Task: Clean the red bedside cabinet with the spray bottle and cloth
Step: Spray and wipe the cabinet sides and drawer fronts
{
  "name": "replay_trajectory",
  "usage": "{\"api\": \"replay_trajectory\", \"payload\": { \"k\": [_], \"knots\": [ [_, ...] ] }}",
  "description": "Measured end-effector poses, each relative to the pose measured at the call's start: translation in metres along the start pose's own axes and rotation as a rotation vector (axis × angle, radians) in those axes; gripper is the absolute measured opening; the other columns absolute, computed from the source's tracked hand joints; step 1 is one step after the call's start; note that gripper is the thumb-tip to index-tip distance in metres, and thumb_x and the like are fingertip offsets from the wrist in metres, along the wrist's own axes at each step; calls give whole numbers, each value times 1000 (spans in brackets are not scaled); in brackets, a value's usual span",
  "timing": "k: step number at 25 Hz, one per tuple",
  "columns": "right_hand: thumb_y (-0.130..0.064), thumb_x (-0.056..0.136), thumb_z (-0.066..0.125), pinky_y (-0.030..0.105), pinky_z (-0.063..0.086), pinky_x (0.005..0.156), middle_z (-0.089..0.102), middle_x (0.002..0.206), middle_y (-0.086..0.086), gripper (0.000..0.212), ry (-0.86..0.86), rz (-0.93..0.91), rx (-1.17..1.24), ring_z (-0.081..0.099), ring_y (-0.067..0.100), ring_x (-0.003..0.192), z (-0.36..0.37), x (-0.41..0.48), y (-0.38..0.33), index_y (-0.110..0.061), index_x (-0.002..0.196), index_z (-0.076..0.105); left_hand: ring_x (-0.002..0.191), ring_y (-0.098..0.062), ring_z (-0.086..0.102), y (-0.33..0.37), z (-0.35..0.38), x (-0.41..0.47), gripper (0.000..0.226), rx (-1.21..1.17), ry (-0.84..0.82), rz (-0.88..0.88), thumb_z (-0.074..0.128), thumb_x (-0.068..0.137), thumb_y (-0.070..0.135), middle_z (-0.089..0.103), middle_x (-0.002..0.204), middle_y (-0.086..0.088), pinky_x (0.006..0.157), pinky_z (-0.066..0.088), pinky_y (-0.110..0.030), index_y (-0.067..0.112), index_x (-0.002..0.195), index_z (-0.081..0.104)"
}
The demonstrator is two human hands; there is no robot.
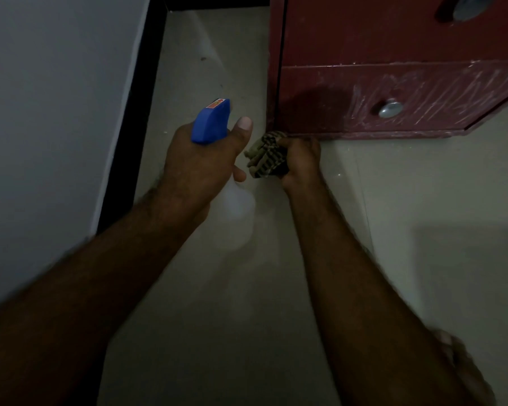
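Head view | left hand (200, 162) grips spray bottle (210, 121), blue nozzle pointing forward | right hand (301, 159) clutches bunched cloth (266, 156) against bottom corner of red bedside cabinet (393, 54) just ahead | floor (422, 200) beneath

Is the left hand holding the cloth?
No, the left hand grips the spray bottle; the right hand holds the cloth.

blue-headed white spray bottle (210, 121), tan-and-dark striped cloth (266, 158), dark red cabinet (364, 54) with silver knob (390, 109).
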State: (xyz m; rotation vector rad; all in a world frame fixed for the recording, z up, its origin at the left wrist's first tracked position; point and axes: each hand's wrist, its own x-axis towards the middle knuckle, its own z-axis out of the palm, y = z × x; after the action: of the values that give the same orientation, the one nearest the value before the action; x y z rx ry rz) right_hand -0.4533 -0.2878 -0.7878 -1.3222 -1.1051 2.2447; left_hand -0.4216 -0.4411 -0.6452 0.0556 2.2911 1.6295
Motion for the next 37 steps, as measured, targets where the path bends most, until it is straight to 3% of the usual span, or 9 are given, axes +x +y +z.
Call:
{"api": "replay_trajectory", "payload": {
  "k": [4, 8, 12, 17, 21, 26, 30, 33, 37],
  "knots": [
    [9, 83, 65, 55, 63, 86, 69, 124, 20, 68, -33, -57, 89, 72, 37, 105, 1, 0, -6, -11, 146, 47, 67, -17, 71, 1, -1, 0, 52, 22, 9, -5, 66, 94, 43, 62, 83, 7, 83, 60, -43, 26, 140, 50],
    [11, 84, 63, 55, 63, 83, 71, 117, 18, 55, -41, -41, 21, 73, 36, 100, -1, -4, 2, -8, 135, 53, 67, -17, 71, 3, -3, -1, 22, 5, 4, 12, 66, 93, 44, 61, 83, 3, 84, 61, -47, 38, 111, 56],
    [9, 84, 64, 56, 62, 87, 67, 127, 19, 71, -46, -71, 96, 71, 37, 106, 3, -3, -8, -12, 150, 44, 68, -17, 71, 5, -3, -1, 40, 7, 7, 2, 65, 94, 44, 62, 84, 6, 81, 61, -43, 31, 130, 52],
    [11, 83, 63, 63, 61, 86, 70, 120, 19, 60, -29, -77, 32, 73, 37, 102, 4, -11, -3, -7, 139, 52, 64, -16, 70, 5, -3, -4, 16, -18, 3, 24, 67, 93, 43, 61, 81, 5, 83, 61, -45, 43, 92, 51],
    [6, 87, 68, 53, 62, 90, 65, 132, 15, 79, -69, -114, 104, 70, 33, 110, 4, -13, -16, -19, 155, 39, 63, -13, 70, 7, -3, -2, 43, 3, 27, 6, 66, 92, 46, 62, 81, 8, 76, 60, -37, 32, 131, 53],
    [8, 88, 64, 46, 64, 78, 71, 113, 17, 49, -44, -117, 43, 72, 33, 95, 8, -18, -18, -8, 133, 54, 63, -15, 70, 8, -4, -4, 16, -13, 19, 54, 67, 93, 43, 62, 79, 7, 80, 62, -44, 47, 97, 51],
    [3, 90, 66, 42, 65, 81, 69, 122, 12, 61, -82, -174, 29, 71, 28, 104, 6, -22, -23, -20, 143, 48, 65, -16, 71, 8, -5, -2, 31, -21, 20, 62, 65, 94, 43, 62, 80, 9, 72, 59, -32, 36, 123, 56],
    [5, 88, 65, 40, 65, 76, 71, 115, 14, 51, -49, -155, 2, 72, 30, 99, 9, -24, -26, -9, 136, 53, 68, -17, 71, 9, -6, -3, 14, 1, 15, 82, 64, 94, 44, 61, 84, 7, 71, 52, -26, 39, 98, 52],
    [-1, 86, 68, 45, 65, 84, 67, 125, 12, 71, -79, -193, 33, 71, 28, 105, 11, -28, -34, -15, 151, 44, 69, -17, 72, 8, -6, -3, 25, -7, 14, 74, 64, 94, 44, 62, 86, 6, 72, 55, -29, 35, 112, 49]
  ]
}}
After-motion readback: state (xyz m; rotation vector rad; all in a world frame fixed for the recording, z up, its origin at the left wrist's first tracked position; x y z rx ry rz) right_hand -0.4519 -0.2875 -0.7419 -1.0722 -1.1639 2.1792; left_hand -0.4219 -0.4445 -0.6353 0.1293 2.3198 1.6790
